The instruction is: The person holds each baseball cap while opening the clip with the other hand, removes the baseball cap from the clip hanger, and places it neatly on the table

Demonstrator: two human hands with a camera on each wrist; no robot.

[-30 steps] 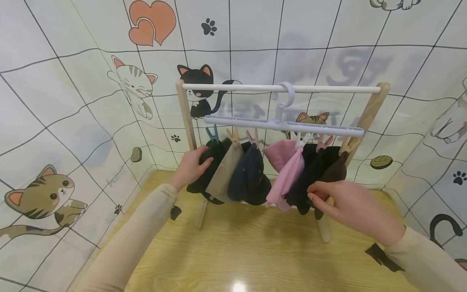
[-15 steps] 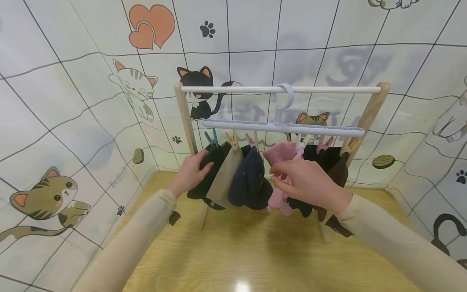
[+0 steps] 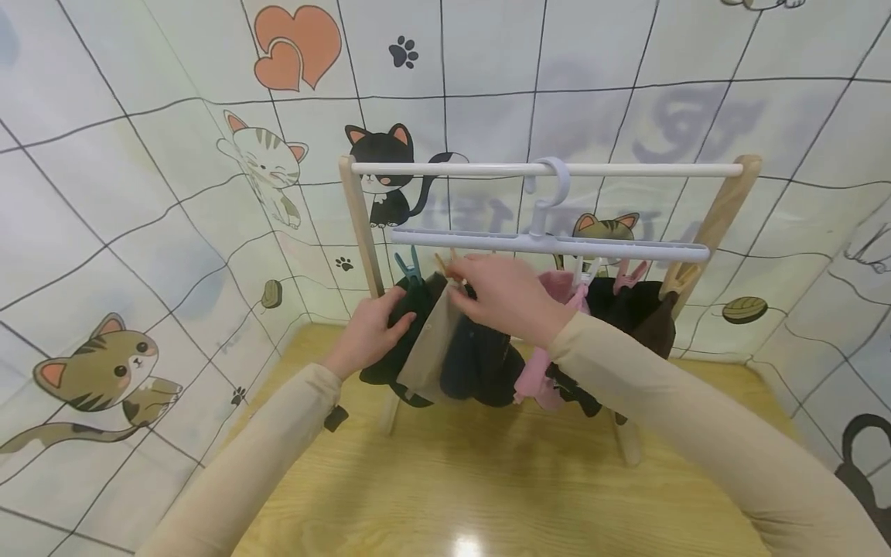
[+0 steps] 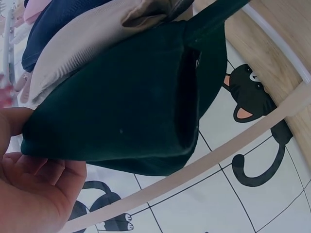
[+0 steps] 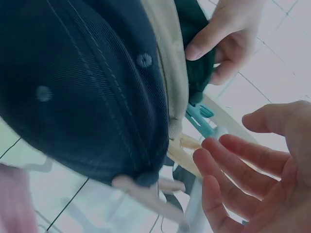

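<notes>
Green cap, pinched by the left hand, hung below a near-upright teal peg; next along, the tan peg stood just left of the loosely spread right hand, though contact was hard to tell.

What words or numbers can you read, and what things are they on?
No words or numbers are clear enough to read.
Wall, upper right: big faint purple marks, maybe letters, too blurry.
Wall, behind the hanger: more faint marks, too blurry.
Navy hat and green hat: no words that I can see.
</notes>
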